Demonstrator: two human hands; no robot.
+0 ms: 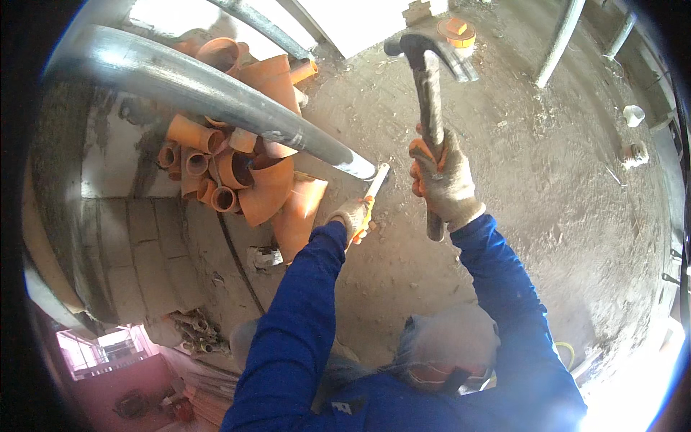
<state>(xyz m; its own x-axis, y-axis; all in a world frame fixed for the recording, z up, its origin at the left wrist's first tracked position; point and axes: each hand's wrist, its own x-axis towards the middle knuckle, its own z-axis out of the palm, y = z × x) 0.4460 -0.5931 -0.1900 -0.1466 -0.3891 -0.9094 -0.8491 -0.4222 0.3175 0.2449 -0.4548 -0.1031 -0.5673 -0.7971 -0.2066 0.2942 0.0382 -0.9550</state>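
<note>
My right hand (448, 178), in a pale work glove with orange on the fingers, is closed round the handle of a claw hammer (430, 101). The hammer is held up off the floor, its dark metal head uppermost. My left hand (350, 217), gloved the same way, grips a short pale stick (376, 180); what it is made of is unclear. Its far end is beside the foot of a thick grey metal pipe (223, 101). From here I cannot tell whether the stick touches the pipe.
Orange plastic pipe fittings (270, 189) lie heaped left of my left hand, behind the metal pipe. An orange round container (458, 33) sits on the dusty concrete floor (547, 187) at the back. Thinner metal posts (560, 42) stand at the far right. Grey blocks (144, 245) are at left.
</note>
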